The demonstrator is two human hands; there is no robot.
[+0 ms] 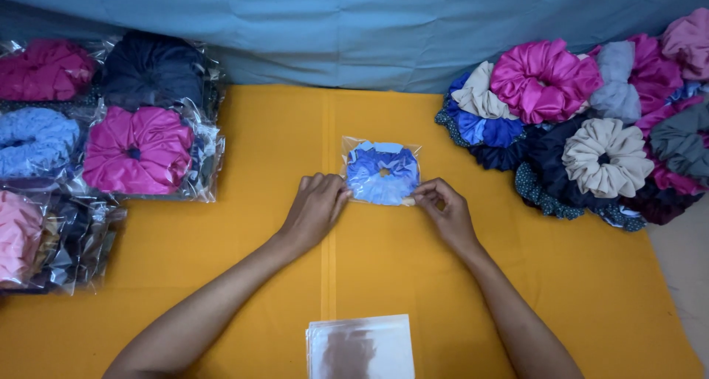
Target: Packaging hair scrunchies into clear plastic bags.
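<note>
Both hands pinch a clear bag with a blue scrunchie (382,174): left hand (316,209) at nine o'clock, right hand (443,211) at five. It lies mid-desk on orange cloth (258,276). Loose scrunchies (583,128) at three o'clock, bagged scrunchies (111,143) at nine, empty bags (360,346) at six.

Two bare forearms and hands, nothing worn

Both arms show uncovered from the lower edge of the view up to the fingers: no sleeves, watch, bracelet or rings visible. The left hand (316,205) and right hand (445,213) have slim fingers with short, unpainted nails, as far as can be told.
</note>
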